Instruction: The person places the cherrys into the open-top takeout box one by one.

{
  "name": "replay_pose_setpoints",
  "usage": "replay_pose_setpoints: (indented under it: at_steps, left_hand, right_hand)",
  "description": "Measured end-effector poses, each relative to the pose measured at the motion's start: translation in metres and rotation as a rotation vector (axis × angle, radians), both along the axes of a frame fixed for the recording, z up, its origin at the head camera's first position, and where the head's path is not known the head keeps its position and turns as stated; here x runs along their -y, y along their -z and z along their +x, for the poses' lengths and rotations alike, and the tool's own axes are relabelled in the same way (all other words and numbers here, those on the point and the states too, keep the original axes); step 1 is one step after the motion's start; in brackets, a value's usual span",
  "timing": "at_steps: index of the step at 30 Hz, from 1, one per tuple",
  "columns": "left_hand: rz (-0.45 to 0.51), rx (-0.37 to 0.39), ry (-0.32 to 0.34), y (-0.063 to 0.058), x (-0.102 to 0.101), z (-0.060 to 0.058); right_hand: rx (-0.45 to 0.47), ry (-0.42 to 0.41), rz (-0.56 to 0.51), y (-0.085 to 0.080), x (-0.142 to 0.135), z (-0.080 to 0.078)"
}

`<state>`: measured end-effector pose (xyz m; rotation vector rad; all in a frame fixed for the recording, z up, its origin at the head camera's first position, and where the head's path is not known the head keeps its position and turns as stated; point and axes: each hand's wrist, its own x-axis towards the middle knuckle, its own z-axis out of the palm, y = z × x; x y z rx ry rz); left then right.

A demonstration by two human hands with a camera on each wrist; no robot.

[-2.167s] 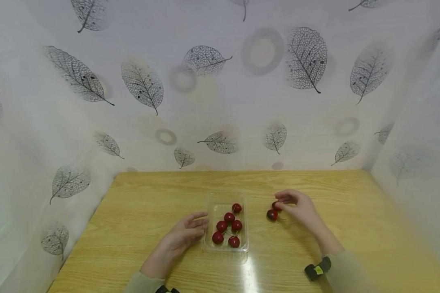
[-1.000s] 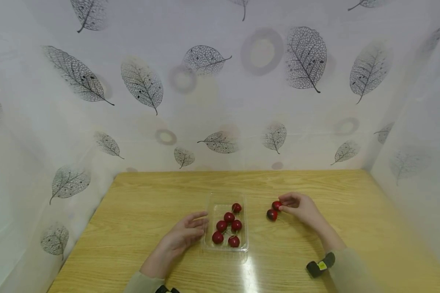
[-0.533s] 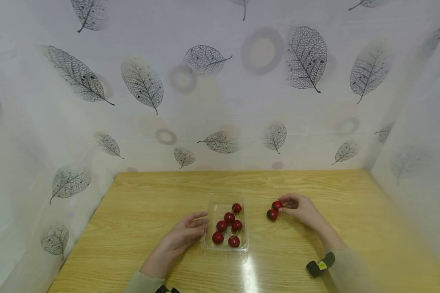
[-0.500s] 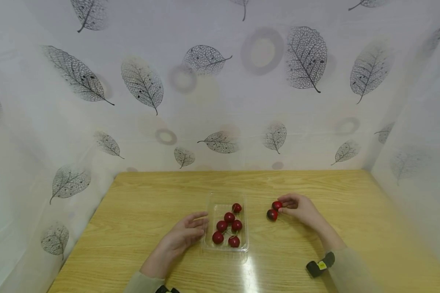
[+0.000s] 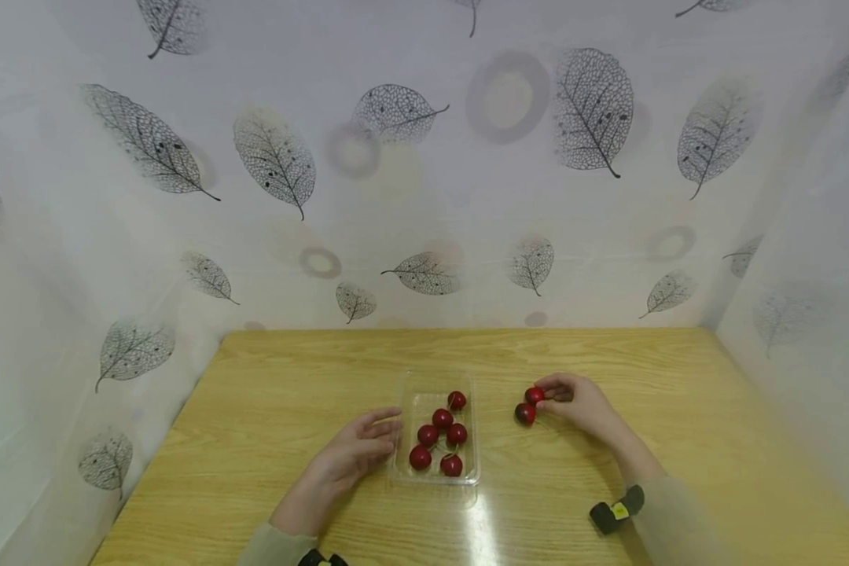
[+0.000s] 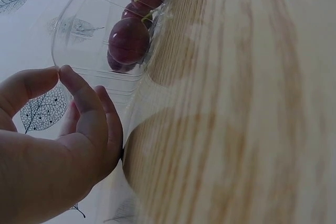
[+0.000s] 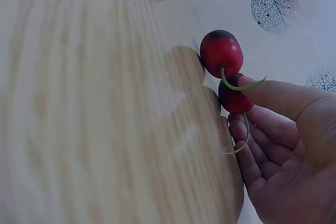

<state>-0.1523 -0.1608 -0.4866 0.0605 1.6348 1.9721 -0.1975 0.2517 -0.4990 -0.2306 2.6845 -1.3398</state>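
A clear plastic tray [image 5: 475, 452] holds several dark red cherries [image 5: 442, 419], some with green stems. My left hand [image 5: 357, 450] is at its left side; in the left wrist view, thumb and index finger pinch the rim of the tray [image 6: 79, 30]. To the right of the tray, two red cherries with dark patches rest on the table against each other. My right hand [image 5: 573, 405] pinches the farther cherry [image 7: 234, 97] between thumb and fingers, partly hiding it. The nearer cherry [image 7: 221, 52] stands free of the fingers, its curved stem crossing by my thumb.
The wooden table [image 5: 290, 377] spreads around the tray on every side. A pale curtain [image 5: 467, 212] printed with leaves borders it at the back and both sides. Black bands [image 5: 617, 509] sit on both wrists.
My right hand has drawn back slightly to the right from over the farther cherry and now grips its right side. Both cherries, the tray and my left hand have stayed in place.
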Motion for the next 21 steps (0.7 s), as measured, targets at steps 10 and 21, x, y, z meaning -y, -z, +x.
replay_pose_setpoints:
  at_steps: [10,21]
  left_hand:
    - [0.003,-0.005,0.0,0.0015,0.0004,-0.001]
    - [0.005,-0.003,-0.004,0.002,0.0002,-0.0012]
  right_hand:
    - [0.011,0.013,0.01,0.0004,0.0001,-0.001]
    - [-0.001,0.016,0.0,0.0012,0.0001,-0.0008]
